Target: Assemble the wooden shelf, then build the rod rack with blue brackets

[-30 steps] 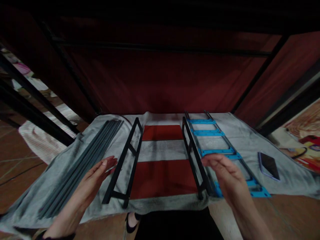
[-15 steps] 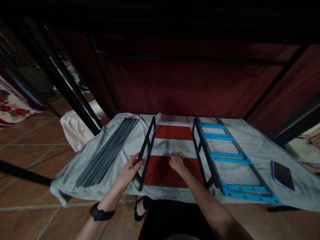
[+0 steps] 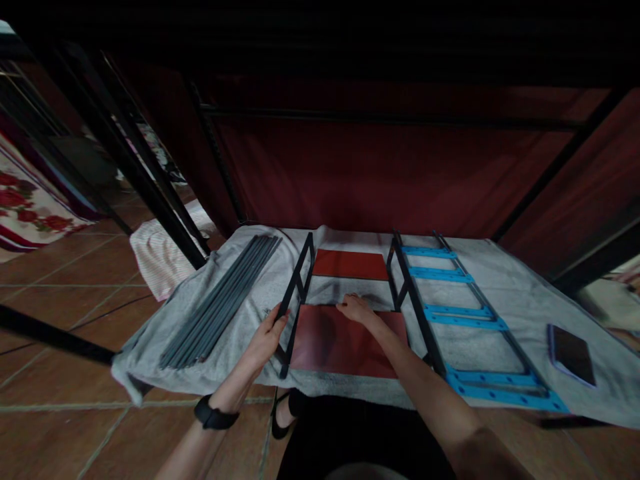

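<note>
Centre: larger flat red rectangular board (image 3: pixel 330 340), between two black metal frames (image 3: pixel 295 279)
Left hand (image 3: pixel 265 339): wrapped around the frame at the board's 9 o'clock
Right hand (image 3: pixel 357 308): fingers bent at the board's 12 o'clock edge; cannot tell whether they grip
12 o'clock, beyond: smaller flat red board (image 3: pixel 350 265)

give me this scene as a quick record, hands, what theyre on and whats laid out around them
left hand: gripping the left black metal frame
right hand: at the far edge of the nearer flat red rectangular panel; grip unclear
left wrist: black band
between frames: nearer panel, with the farther flat red rectangular panel beyond it
right side of panels: right black metal frame, blue-and-grey ladder-like racks, dark-screened rectangular phone
left side: long thin grey rods, side by side
surface: grey cloth
</note>
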`<state>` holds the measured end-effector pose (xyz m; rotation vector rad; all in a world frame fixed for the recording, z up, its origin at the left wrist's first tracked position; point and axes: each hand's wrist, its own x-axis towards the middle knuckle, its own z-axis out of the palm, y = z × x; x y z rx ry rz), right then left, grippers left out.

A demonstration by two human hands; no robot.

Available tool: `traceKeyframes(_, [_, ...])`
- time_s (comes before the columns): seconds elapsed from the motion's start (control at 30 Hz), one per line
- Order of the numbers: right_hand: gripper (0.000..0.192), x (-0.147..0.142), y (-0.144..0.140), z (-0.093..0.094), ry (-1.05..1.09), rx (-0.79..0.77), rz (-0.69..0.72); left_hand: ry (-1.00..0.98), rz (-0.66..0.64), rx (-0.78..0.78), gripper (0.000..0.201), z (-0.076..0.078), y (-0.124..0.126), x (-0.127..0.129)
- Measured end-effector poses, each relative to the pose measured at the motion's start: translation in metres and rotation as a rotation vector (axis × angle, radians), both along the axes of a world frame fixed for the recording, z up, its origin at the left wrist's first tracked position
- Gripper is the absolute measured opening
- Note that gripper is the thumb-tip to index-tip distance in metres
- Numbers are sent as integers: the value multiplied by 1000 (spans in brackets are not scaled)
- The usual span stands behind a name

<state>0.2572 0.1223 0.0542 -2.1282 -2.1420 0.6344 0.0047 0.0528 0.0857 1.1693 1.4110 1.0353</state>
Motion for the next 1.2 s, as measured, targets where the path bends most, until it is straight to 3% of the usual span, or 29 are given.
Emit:
traceKeyframes(0.23, [20, 1, -32, 36, 165, 85, 105, -81, 16, -73, 61, -2, -1, -4])
traceKeyframes(0.4, [11, -1, -64, 50, 258, 158, 144, -214, 48, -129, 57, -2, -1, -8])
traceKeyframes(0.53, [8, -3, -85, 57, 265, 205, 181, -319, 45, -144, 53, -2, -1, -6])
traceKeyframes(0.73, [6, -9, -111, 67, 235, 252, 193, -261, 34, -145, 53, 3, -3, 5])
traceKeyframes(0.9, [5, -13, -133, 67, 225, 282, 217, -337, -2, -156, 55, 11, -7, 9])
traceKeyframes(1.2, [6, -17, -147, 66, 144, 287, 198, -458, 6, -119, 43, 10, -18, 16])
